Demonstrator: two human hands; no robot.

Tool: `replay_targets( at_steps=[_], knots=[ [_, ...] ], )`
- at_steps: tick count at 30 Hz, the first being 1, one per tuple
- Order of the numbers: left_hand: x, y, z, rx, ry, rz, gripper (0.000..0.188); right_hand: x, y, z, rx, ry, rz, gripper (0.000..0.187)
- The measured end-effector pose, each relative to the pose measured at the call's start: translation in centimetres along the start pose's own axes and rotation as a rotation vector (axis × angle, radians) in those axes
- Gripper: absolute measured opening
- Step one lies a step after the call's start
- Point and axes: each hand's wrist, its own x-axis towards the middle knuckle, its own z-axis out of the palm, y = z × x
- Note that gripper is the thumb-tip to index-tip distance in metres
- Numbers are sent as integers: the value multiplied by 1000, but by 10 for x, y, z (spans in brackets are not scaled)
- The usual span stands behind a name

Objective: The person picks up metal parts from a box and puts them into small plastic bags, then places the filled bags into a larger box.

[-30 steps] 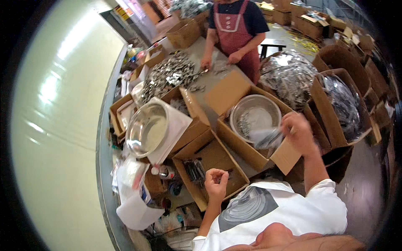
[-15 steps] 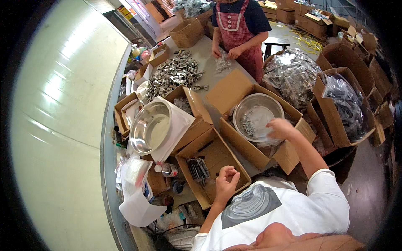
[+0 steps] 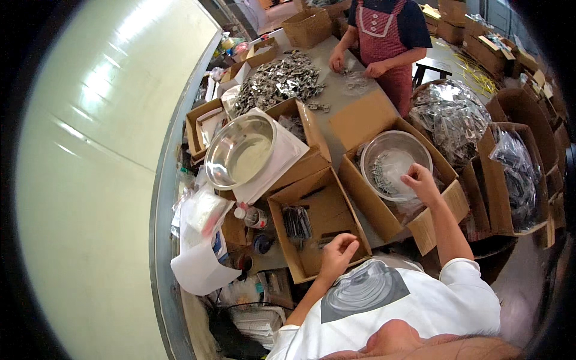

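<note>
Right hand (image 3: 422, 182) reaching into steel bowl (image 3: 420, 144) for metal clips (image 3: 378, 174), grip unclear; left hand (image 3: 337, 252) pinched shut over open carton (image 3: 327, 207).

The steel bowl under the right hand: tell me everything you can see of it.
The steel bowl is round, shiny and shallow, with a thin rolled rim. It sits upright inside an open cardboard box with its flaps folded out. A small heap of little grey metal parts lies in its left half; the rest of the bottom is bare and glares. The right hand reaches over its near rim, fingers down inside. What the fingers grip cannot be made out.
</note>
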Motion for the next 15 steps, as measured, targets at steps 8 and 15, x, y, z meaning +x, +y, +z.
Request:
replay_targets(
  at_steps=[8, 15],
  knots=[
    [21, -8, 11, -572, -99, -132, 23, -59, -66, 87, 212, -438, -207, 15],
    [5, -26, -2, -393, 131, -142, 21, -81, -84, 112, -128, -343, -420, 31]
  ],
)
